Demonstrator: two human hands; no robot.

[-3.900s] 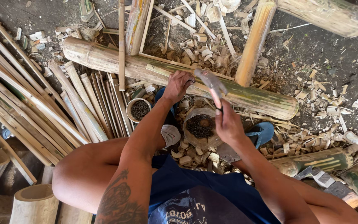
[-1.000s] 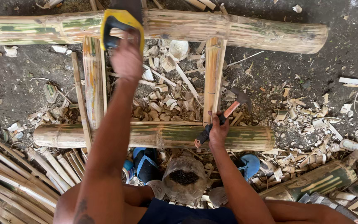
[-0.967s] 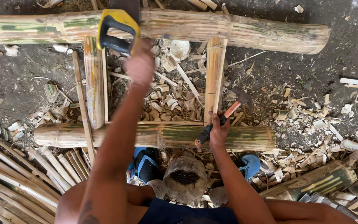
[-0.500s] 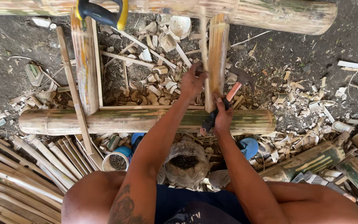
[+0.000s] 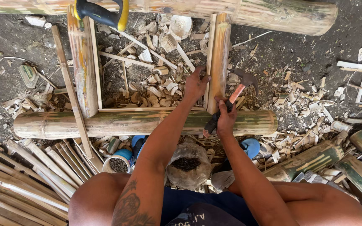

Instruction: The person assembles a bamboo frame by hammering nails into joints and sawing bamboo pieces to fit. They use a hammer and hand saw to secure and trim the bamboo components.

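- While the person squats over the work, a bag [image 5: 188, 167] of dark nails sits between the knees, with a small tin [image 5: 118, 163] of more just beside it.
- Right hand [image 5: 225, 119] is closed around the hammer [image 5: 235, 94] low on its handle, head raised just right of the slat; gripped that far down, it likely swings heavy at the head.
- Near pole [image 5: 147, 123] lies crosswise under both forearms; thick, round bamboo, so probably stiff but apt to roll.
- Left hand [image 5: 195, 86] rests on the slat [image 5: 219, 62], fingers curled against its left edge, pinning it where it meets the pole.
- That slat looks light and rigid, liable to split along the grain; holding near the joint seems safest.
- Beyond, a far pole [image 5: 273, 14] carries a yellow-handled saw [image 5: 101, 14].
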